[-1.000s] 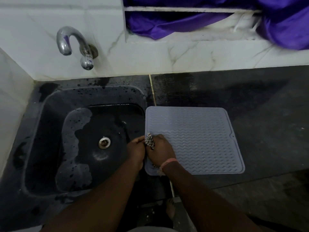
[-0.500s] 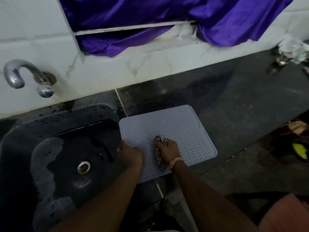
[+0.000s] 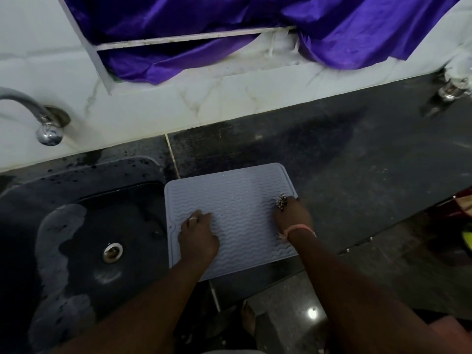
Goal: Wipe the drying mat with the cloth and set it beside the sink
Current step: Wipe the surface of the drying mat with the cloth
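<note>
A pale grey ribbed drying mat (image 3: 237,198) lies flat on the black counter, its left edge against the sink (image 3: 84,226). My left hand (image 3: 198,236) presses flat on the mat's left part, fingers spread. My right hand (image 3: 293,215) is at the mat's right edge, closed on a small checked cloth (image 3: 281,201) that sticks out past my fingers onto the mat.
A chrome tap (image 3: 43,118) comes out of the white marble wall at the left. Purple fabric (image 3: 229,31) hangs in the window above. The black counter (image 3: 357,162) runs right to small metal items (image 3: 452,88). Its front edge lies just below the mat.
My right hand has slid the cloth from the mat's left part across to its right edge. My left hand moved off the sink side onto the mat. The view shifted right.
</note>
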Tool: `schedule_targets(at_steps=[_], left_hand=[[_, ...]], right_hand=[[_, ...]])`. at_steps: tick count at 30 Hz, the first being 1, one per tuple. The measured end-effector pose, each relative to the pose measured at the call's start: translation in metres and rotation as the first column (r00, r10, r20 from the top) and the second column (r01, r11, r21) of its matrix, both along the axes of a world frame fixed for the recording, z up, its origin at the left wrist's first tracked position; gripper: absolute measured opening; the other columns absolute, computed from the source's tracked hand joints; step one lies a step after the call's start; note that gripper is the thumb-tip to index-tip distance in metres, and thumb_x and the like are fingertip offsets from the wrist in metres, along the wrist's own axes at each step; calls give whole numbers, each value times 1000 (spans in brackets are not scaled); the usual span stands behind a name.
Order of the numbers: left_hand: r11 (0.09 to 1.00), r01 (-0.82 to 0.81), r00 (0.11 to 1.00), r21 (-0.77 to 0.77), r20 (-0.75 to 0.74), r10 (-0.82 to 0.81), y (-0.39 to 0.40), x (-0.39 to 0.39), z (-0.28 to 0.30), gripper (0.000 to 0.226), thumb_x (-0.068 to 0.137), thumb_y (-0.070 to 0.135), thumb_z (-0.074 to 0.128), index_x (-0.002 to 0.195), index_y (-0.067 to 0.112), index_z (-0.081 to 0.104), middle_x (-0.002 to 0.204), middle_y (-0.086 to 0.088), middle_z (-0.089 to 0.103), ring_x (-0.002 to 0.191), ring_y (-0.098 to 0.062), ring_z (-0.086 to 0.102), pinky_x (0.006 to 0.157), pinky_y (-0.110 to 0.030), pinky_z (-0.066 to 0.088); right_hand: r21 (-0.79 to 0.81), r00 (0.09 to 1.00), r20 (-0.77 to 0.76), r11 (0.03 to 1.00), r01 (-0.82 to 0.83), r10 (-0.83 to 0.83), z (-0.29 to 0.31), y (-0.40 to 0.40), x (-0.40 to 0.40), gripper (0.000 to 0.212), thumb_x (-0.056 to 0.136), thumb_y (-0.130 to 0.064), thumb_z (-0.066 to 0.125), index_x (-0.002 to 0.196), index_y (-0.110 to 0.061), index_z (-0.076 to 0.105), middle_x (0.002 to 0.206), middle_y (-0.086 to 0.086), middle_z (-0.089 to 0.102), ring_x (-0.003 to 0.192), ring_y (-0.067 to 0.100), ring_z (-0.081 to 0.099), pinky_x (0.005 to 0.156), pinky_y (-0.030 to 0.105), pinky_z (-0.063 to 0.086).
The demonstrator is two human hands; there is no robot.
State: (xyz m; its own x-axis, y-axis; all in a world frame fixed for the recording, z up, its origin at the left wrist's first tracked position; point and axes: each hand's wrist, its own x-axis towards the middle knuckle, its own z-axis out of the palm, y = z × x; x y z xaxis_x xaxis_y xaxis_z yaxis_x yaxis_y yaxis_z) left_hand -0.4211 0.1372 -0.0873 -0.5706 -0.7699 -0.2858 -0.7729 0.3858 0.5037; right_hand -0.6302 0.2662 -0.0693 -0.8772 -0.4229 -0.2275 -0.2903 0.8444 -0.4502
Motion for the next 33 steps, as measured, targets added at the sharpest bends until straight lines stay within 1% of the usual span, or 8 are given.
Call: schedule_targets(at_steps=[3, 7, 12, 18, 26, 30, 31, 33], left_hand=[[1000, -4, 1000, -15, -5, 4, 1, 2, 1, 65, 85, 18, 63, 147, 26, 45, 159, -4, 31, 141, -29, 32, 116, -47, 31], [999, 20, 1000, -38, 17, -20, -1, 2, 1, 65, 86, 20, 64, 147, 28, 43, 159, -3, 31, 141, -29, 32, 115, -47, 32], [996, 25, 1000, -87, 13, -24, -2, 5, 3, 67, 84, 25, 69, 146, 24, 45, 156, -7, 33, 141, -29, 33, 117, -41, 29], [978, -185, 982, -99, 11, 187, -17, 26, -1, 79, 74, 44, 77, 144, 27, 44, 155, -4, 34, 139, -30, 32, 114, -48, 31], [940, -340, 940, 36, -5, 340, -25, 38, 0, 99, 63, 51, 83, 145, 28, 32, 150, -9, 38, 133, -35, 40, 104, -49, 41], [944, -331, 943, 22, -41, 331, -29, 40, -2, 78, 72, 40, 76, 141, 27, 40, 138, -13, 51, 124, -36, 51, 99, -46, 46], [938, -340, 931, 62, -118, 345, -31, 41, -3, 66, 79, 31, 71, 139, 26, 45, 133, -13, 56, 120, -33, 55, 99, -44, 48], [879, -404, 832, 253, -299, 468, -37, 42, -3, 46, 87, 10, 62, 131, 22, 57, 124, -7, 66, 110, -21, 62, 97, -36, 50]], right_hand=[[33, 996, -46, 996, -77, 78, -4, -2, 0, 37, 94, -33, 49, 113, -3, 60, 125, 19, 54, 100, 36, 63, 85, 37, 50], [6, 994, -38, 994, -107, 107, -9, -11, 6, 33, 89, -42, 44, 86, -12, 58, 99, 12, 61, 81, 25, 60, 76, 32, 50], [-39, 993, -9, 992, -118, 118, -10, -25, 26, 29, 90, -34, 54, 93, -7, 62, 101, 10, 57, 79, 22, 58, 71, 28, 47], [-83, 976, -55, 973, -215, 211, -14, -45, 66, 28, 89, -32, 55, 98, -6, 63, 106, 10, 56, 78, 24, 62, 68, 27, 48], [-203, 992, 39, 973, -112, 123, -19, -75, 115, 28, 85, -32, 59, 94, -6, 63, 99, 9, 57, 79, 21, 58, 67, 25, 44], [-243, 989, 86, 965, -95, 119, -21, -92, 144, 30, 83, -31, 61, 96, -4, 63, 102, 10, 57, 85, 26, 61, 72, 32, 51], [-250, 987, 96, 963, -100, 128, -21, -96, 150, 31, 82, -31, 60, 96, -4, 63, 103, 10, 56, 85, 26, 61, 73, 33, 52], [-258, 985, 103, 960, -110, 141, -21, -104, 161, 31, 82, -32, 60, 98, -5, 62, 105, 9, 55, 87, 27, 61, 75, 35, 54]])
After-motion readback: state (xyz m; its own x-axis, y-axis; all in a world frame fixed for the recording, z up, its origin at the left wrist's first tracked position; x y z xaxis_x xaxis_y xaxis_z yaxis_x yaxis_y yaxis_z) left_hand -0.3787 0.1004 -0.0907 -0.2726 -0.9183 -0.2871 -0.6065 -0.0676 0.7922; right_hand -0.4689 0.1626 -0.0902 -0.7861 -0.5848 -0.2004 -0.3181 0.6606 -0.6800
